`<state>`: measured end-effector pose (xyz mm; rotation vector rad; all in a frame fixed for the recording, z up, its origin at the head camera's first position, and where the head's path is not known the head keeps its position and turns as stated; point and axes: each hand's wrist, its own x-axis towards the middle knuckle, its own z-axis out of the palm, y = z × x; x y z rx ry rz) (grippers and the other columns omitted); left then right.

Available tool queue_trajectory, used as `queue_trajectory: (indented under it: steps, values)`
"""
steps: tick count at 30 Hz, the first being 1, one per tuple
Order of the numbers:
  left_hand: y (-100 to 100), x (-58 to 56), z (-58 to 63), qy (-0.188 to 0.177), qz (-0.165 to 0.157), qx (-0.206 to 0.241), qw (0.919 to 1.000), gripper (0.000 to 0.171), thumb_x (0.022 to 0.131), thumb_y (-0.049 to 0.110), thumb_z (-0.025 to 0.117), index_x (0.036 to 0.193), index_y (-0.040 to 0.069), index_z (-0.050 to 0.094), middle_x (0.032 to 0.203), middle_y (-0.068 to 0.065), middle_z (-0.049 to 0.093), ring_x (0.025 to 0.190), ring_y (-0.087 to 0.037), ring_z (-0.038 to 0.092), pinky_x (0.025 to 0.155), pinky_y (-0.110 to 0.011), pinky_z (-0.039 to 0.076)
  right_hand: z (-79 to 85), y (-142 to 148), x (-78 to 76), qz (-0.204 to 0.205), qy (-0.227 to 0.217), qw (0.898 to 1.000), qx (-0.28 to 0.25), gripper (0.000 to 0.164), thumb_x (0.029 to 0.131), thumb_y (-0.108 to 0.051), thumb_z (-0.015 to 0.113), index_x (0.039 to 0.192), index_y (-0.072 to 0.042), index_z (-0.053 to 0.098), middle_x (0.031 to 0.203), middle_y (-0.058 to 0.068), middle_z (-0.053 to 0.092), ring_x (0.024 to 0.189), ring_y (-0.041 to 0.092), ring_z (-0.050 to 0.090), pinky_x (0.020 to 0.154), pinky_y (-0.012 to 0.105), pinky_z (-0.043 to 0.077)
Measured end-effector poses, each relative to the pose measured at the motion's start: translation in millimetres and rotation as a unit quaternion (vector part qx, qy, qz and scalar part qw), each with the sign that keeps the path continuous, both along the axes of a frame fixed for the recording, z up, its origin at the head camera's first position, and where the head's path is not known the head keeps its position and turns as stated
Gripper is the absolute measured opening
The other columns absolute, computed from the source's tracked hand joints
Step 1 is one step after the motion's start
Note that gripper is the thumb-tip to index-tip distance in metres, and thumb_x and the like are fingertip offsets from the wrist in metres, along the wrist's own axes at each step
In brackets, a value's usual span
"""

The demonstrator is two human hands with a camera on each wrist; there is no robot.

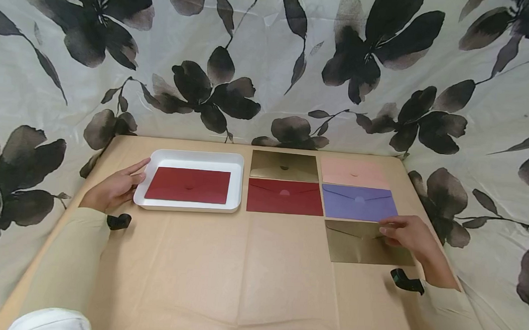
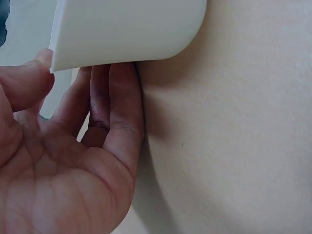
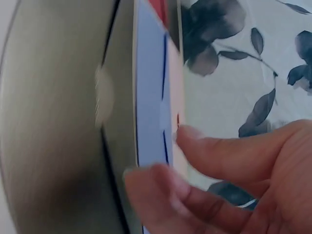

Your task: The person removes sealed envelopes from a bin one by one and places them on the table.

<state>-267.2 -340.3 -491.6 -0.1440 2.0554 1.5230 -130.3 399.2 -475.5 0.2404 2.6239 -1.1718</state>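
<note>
A white tray [image 1: 235, 183] lies at the back left of the table, with a red envelope [image 1: 187, 192] flat inside it. My left hand [image 1: 115, 189] holds the tray's left edge; in the left wrist view, the thumb is at the rim and the fingers reach beneath the tray [image 2: 126, 31]. Over the right end of the nearest gold envelope [image 1: 354, 247] hovers my right hand [image 1: 411, 237]. In the right wrist view, thumb and fingers are apart, with the fingertips close to that gold envelope [image 3: 53, 112]; whether they touch it is unclear.
Beyond the nearest envelope are a lavender envelope [image 1: 356, 209] and a pink one [image 1: 354, 169]. Left of them lie a second red envelope [image 1: 285, 203] and another gold one [image 1: 269, 165]. A floral cloth [image 1: 270, 45] hangs behind the wooden table [image 1: 195, 281].
</note>
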Motion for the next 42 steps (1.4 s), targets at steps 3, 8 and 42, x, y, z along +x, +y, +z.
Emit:
queue_trajectory:
  steps: [3, 8, 42]
  values:
    - [-0.1, 0.2, -1.4, -0.001, 0.000, 0.000, 1.0000, 0.063, 0.115, 0.030, 0.032, 0.163, 0.047, -0.006, 0.176, -0.014, -0.006, 0.159, -0.037, 0.014, 0.109, -0.028, 0.050, -0.9, -8.6, -5.5, 0.004, -0.001, 0.997, -0.071, 0.042, 0.100, -0.007, 0.067, 0.133, 0.017, 0.060, 0.111, 0.014, 0.073, 0.088, 0.014, 0.076, 0.080, 0.033, 0.064]
    - [-0.2, -0.1, -2.5, 0.001, 0.002, -0.001, 1.0000, 0.063, 0.115, 0.031, 0.032, 0.163, 0.047, -0.006, 0.176, -0.013, -0.007, 0.160, -0.037, 0.012, 0.126, -0.046, 0.034, -0.6, -23.3, -13.8, 0.020, 0.003, 0.991, -0.133, 0.044, 0.099, -0.006, 0.068, 0.133, 0.020, 0.057, 0.102, 0.002, 0.074, 0.086, 0.011, 0.077, 0.080, 0.028, 0.063]
    - [3.9, 2.6, 0.2, 0.000, 0.018, 0.026, 0.9995, 0.063, 0.115, 0.026, 0.031, 0.164, 0.046, -0.004, 0.177, -0.013, -0.007, 0.160, -0.036, 0.012, 0.129, -0.053, 0.023, 18.7, -175.5, -78.8, 0.075, -0.047, 0.949, -0.302, 0.046, 0.095, 0.001, 0.070, 0.138, 0.012, 0.058, 0.114, 0.008, 0.077, 0.100, 0.031, 0.077, 0.089, 0.042, 0.062]
